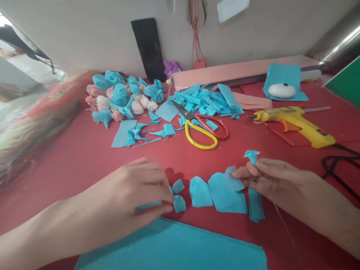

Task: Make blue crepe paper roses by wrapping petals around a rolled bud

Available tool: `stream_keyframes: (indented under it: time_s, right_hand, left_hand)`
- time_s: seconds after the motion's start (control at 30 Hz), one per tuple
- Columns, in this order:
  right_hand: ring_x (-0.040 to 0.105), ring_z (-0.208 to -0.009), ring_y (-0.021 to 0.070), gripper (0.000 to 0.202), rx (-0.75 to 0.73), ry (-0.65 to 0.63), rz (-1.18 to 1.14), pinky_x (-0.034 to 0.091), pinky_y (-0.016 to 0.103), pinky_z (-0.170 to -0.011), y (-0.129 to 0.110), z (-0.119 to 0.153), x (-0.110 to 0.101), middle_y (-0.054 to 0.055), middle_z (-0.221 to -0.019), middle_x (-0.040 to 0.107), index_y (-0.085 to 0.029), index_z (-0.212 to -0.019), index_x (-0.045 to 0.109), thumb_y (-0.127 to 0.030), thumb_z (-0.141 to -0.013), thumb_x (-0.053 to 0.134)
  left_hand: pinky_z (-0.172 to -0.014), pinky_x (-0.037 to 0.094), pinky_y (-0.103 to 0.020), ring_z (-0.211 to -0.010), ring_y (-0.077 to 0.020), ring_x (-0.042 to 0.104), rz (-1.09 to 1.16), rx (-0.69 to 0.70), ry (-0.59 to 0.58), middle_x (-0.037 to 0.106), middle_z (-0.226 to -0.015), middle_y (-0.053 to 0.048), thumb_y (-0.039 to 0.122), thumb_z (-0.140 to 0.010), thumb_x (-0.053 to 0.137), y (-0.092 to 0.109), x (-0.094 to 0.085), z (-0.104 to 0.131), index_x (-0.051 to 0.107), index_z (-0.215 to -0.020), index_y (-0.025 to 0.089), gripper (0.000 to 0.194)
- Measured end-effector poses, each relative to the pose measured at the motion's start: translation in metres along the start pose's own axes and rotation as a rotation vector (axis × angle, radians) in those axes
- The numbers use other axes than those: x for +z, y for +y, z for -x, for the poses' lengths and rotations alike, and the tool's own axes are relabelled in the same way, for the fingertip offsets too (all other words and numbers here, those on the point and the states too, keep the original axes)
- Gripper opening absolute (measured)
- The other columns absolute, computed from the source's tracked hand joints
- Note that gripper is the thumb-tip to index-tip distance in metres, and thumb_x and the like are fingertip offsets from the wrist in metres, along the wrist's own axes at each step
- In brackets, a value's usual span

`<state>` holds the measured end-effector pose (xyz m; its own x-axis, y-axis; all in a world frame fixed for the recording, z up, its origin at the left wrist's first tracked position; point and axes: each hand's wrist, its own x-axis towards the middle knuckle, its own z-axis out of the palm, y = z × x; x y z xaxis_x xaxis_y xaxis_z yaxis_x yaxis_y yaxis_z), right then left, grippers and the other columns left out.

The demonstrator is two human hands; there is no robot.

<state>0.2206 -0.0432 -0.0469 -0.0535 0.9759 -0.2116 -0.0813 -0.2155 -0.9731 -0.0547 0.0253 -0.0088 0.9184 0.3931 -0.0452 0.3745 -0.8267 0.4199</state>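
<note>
Blue paper (174, 245) lies near 2 hands (142, 187) (284, 182), 1 wire (284, 225).

The blue petals (201, 193) look like thin matt paper, faintly crinkled, as does the large blue sheet (174, 247); the paper roses (119, 93) are softly creased. The scissors (190, 116) pair grey metal blades (182, 109) with glossy, plastic-looking handles (203, 147), the glue gun (299, 123) is smooth plastic, the oval case (281, 91) smooth white plastic, the red tabletop (92, 161) smooth and mostly matt

On my feed I'm seeing the left hand (140, 187) blurred, and it is hiding part of a blue strip (149, 206). The bottom edge is cutting off the large blue sheet (174, 247); the right edge is cropping a green panel (348, 84).
</note>
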Motion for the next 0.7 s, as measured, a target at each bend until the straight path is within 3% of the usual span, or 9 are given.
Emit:
stream_keyframes:
  time_s: [0.1,0.27,0.37,0.53,0.7]
  right_hand:
    - [0.069,-0.095,0.0234,0.025,0.126,-0.066,-0.208,0.057,0.037,-0.083,0.005,0.000,-0.002,0.002,-0.087,0.077,-0.033,-0.067,0.074,-0.039,-0.083,0.056]
    - [0.069,-0.095,0.0272,0.024,0.147,-0.076,-0.148,0.058,0.041,-0.082,0.000,-0.001,-0.001,0.004,-0.087,0.077,-0.034,-0.063,0.072,-0.045,-0.079,0.058]
    - [0.069,-0.095,0.0285,0.025,0.140,-0.078,-0.077,0.057,0.043,-0.083,-0.005,-0.002,0.000,0.004,-0.087,0.076,-0.034,-0.065,0.073,-0.047,-0.077,0.057]
    - [0.068,-0.097,0.0288,0.023,0.142,-0.057,-0.081,0.056,0.044,-0.086,-0.004,0.000,0.000,0.004,-0.087,0.076,-0.034,-0.066,0.074,-0.046,-0.077,0.058]
    - [0.067,-0.098,0.0284,0.020,0.172,-0.050,-0.147,0.054,0.044,-0.090,-0.003,0.001,-0.001,0.002,-0.087,0.076,-0.035,-0.061,0.073,-0.041,-0.076,0.061]
  left_hand:
    - [-0.071,0.041,-0.026,-0.077,-0.0137,0.054,-0.039,-0.010,0.110,0.062,-0.081,0.000,0.017,-0.091,0.047,-0.008,0.005,-0.005,0.063,-0.088,0.022,0.017]
    - [-0.078,0.037,-0.035,-0.074,-0.0167,0.056,-0.189,-0.103,0.219,0.065,-0.076,0.000,0.027,-0.089,0.054,-0.007,0.021,-0.012,0.063,-0.078,0.019,0.016]
    - [-0.081,0.033,-0.038,-0.076,-0.0190,0.058,-0.210,-0.184,0.178,0.066,-0.078,0.000,0.035,-0.084,0.060,-0.006,0.026,-0.014,0.061,-0.077,0.019,0.018]
    - [-0.079,0.033,-0.035,-0.078,-0.0180,0.057,-0.030,-0.287,0.078,0.066,-0.077,0.003,0.031,-0.078,0.067,-0.010,0.026,-0.019,0.061,-0.076,0.021,0.012]
    - [-0.080,0.034,-0.035,-0.081,-0.0182,0.056,0.063,-0.280,0.072,0.067,-0.080,0.003,0.025,-0.078,0.067,-0.010,0.027,-0.021,0.063,-0.077,0.022,0.005]
